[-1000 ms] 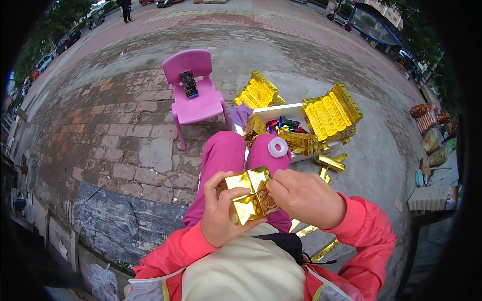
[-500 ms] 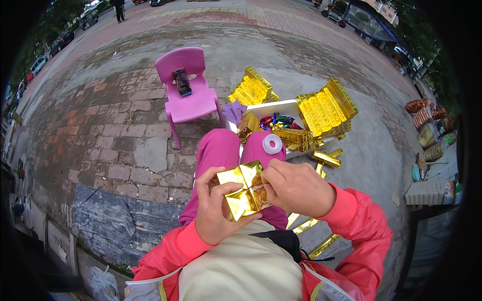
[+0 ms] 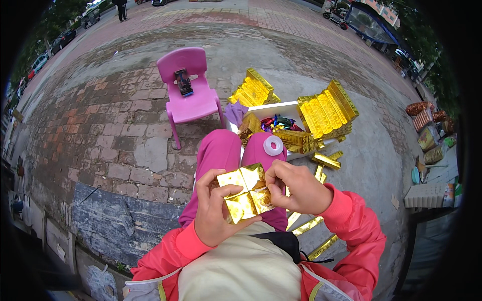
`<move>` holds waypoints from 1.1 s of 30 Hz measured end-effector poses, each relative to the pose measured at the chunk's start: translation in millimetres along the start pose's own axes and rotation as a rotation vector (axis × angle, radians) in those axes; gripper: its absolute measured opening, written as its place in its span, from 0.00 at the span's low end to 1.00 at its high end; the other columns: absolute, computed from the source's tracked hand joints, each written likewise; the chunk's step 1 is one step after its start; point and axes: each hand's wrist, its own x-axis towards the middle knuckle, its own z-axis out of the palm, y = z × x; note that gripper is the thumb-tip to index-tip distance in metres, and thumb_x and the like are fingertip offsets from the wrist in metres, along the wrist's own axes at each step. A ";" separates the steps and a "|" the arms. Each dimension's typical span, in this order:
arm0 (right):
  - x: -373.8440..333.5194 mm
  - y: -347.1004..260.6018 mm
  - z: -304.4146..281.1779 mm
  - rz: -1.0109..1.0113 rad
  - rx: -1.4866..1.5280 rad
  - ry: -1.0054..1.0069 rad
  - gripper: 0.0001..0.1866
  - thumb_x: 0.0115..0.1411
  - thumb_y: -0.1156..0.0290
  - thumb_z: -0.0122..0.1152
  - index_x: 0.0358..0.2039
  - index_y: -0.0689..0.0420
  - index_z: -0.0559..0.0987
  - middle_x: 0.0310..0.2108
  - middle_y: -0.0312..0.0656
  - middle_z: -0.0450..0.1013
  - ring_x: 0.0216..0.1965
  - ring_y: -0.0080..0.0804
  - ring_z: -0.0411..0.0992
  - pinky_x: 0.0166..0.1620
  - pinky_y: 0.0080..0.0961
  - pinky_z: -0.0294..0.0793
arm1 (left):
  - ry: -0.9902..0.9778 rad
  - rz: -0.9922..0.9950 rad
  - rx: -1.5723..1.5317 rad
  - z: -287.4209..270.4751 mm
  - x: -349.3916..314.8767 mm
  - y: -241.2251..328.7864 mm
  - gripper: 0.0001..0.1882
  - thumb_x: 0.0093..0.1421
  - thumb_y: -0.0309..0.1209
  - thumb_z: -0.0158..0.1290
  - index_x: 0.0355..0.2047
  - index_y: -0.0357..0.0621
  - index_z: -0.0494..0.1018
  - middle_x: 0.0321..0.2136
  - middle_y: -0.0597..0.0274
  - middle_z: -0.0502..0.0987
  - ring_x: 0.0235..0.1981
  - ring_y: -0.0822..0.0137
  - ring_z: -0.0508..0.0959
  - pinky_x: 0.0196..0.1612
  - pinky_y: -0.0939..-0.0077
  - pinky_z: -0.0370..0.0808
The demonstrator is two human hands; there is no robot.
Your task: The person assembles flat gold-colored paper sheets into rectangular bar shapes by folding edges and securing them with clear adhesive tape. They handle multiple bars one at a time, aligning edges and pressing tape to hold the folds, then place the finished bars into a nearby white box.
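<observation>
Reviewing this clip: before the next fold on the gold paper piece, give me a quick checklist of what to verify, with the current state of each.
1. Both hands on the piece: left hand and right hand both grip the gold folded paper. Ok.
2. Piece in clear view: its top face shows four folded sections; fingers cover only the edges. Ok.
3. Creases flat and even: glare on the foil hides them. Cannot tell.
4. Tape roll within reach: the white ring rests on the pink-trousered knee, just past the hands. Ok.
5. Finished gold pieces stacked clear of the hands, by the white tray. Ok.
6. Loose gold strips lie on the ground by the right arm. Not ok.
</observation>
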 end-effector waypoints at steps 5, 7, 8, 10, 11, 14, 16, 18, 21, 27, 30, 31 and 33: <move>-8.9 4.3 9.2 0.149 0.180 0.041 0.08 0.58 0.78 0.61 0.37 0.61 0.71 0.29 0.44 0.72 0.28 0.34 0.76 0.33 0.30 0.75 | 0.016 -0.007 -0.007 -0.5 -0.8 -0.7 0.44 0.36 0.40 0.81 0.51 0.48 0.68 0.56 0.44 0.61 0.61 0.45 0.65 0.60 0.52 0.69; -12.0 7.6 14.4 0.147 0.234 0.064 0.05 0.62 0.79 0.56 0.38 0.61 0.71 0.31 0.38 0.70 0.28 0.24 0.73 0.33 0.24 0.75 | 0.017 -0.009 -0.008 -0.8 -0.8 -0.8 0.44 0.36 0.40 0.81 0.51 0.48 0.68 0.56 0.45 0.61 0.61 0.45 0.65 0.60 0.52 0.69; -12.8 9.2 16.6 0.146 0.262 0.075 0.03 0.64 0.80 0.53 0.38 0.61 0.70 0.33 0.35 0.70 0.28 0.19 0.71 0.34 0.21 0.74 | 0.017 -0.009 -0.005 -1.4 -0.8 -0.9 0.44 0.36 0.40 0.81 0.51 0.48 0.68 0.56 0.45 0.61 0.60 0.45 0.65 0.60 0.53 0.69; -12.9 10.8 19.6 0.227 0.453 0.107 0.03 0.65 0.80 0.51 0.39 0.61 0.69 0.36 0.37 0.70 0.29 0.19 0.72 0.35 0.20 0.75 | 0.026 -0.018 0.015 -3.0 -0.5 -1.6 0.44 0.36 0.39 0.81 0.50 0.48 0.67 0.56 0.45 0.61 0.60 0.45 0.65 0.59 0.53 0.69; -12.7 10.3 19.9 0.302 0.564 0.125 0.04 0.65 0.81 0.50 0.39 0.61 0.68 0.38 0.38 0.71 0.30 0.20 0.73 0.36 0.20 0.76 | 0.036 -0.027 0.031 -3.9 -0.2 -2.1 0.44 0.36 0.39 0.81 0.50 0.48 0.67 0.56 0.45 0.61 0.59 0.46 0.66 0.59 0.53 0.69; -15.4 1.5 15.2 0.121 0.418 0.229 0.03 0.66 0.81 0.49 0.39 0.62 0.67 0.42 0.43 0.71 0.31 0.22 0.75 0.38 0.20 0.77 | 0.054 -0.040 0.036 -4.2 1.2 -2.6 0.43 0.36 0.38 0.80 0.50 0.48 0.67 0.56 0.46 0.61 0.58 0.46 0.66 0.58 0.54 0.69; -19.0 -7.4 10.1 0.091 0.373 0.200 0.03 0.66 0.80 0.49 0.39 0.62 0.67 0.42 0.45 0.72 0.32 0.23 0.76 0.38 0.21 0.78 | 0.061 -0.048 0.025 -3.7 2.9 -2.2 0.43 0.36 0.39 0.80 0.50 0.48 0.67 0.56 0.46 0.61 0.58 0.47 0.66 0.58 0.54 0.69; -23.4 -15.3 5.8 0.165 0.481 0.166 0.04 0.66 0.83 0.51 0.41 0.64 0.69 0.39 0.43 0.74 0.32 0.21 0.76 0.39 0.21 0.78 | 0.068 -0.053 0.014 -3.7 5.1 -2.0 0.43 0.37 0.39 0.80 0.50 0.48 0.67 0.56 0.45 0.60 0.59 0.47 0.65 0.58 0.54 0.68; -26.0 -20.2 6.1 0.146 0.613 0.105 0.04 0.67 0.83 0.51 0.42 0.64 0.69 0.39 0.43 0.74 0.33 0.21 0.76 0.40 0.20 0.78 | 0.093 -0.090 0.076 -8.3 7.8 -2.3 0.43 0.38 0.35 0.80 0.52 0.48 0.67 0.56 0.45 0.59 0.59 0.47 0.66 0.58 0.54 0.71; -35.0 -26.6 12.3 0.227 0.835 0.163 0.05 0.68 0.81 0.52 0.44 0.65 0.69 0.40 0.41 0.71 0.35 0.21 0.75 0.39 0.20 0.77 | 0.080 -0.097 0.029 -6.4 8.1 -1.0 0.43 0.38 0.36 0.80 0.52 0.49 0.67 0.56 0.46 0.60 0.59 0.46 0.65 0.59 0.54 0.70; -34.8 -27.6 15.4 0.197 0.790 0.261 0.08 0.66 0.81 0.58 0.45 0.65 0.72 0.41 0.42 0.72 0.36 0.23 0.76 0.39 0.22 0.78 | 0.088 -0.091 0.018 -3.8 7.6 -0.5 0.43 0.38 0.37 0.80 0.53 0.50 0.67 0.55 0.46 0.60 0.59 0.45 0.65 0.59 0.53 0.70; -33.9 -27.1 16.6 0.160 0.599 0.298 0.09 0.65 0.80 0.59 0.45 0.64 0.72 0.41 0.43 0.72 0.36 0.26 0.77 0.39 0.23 0.78 | 0.092 -0.084 0.020 -3.1 7.6 -0.7 0.43 0.38 0.37 0.80 0.53 0.50 0.67 0.55 0.46 0.60 0.59 0.45 0.65 0.59 0.53 0.70; -31.1 -24.1 16.1 0.095 0.188 0.317 0.12 0.63 0.80 0.63 0.46 0.63 0.74 0.40 0.44 0.72 0.36 0.31 0.78 0.39 0.26 0.78 | 0.085 -0.079 0.042 -2.8 7.4 -0.7 0.43 0.38 0.36 0.80 0.53 0.50 0.67 0.56 0.46 0.59 0.59 0.46 0.65 0.58 0.54 0.71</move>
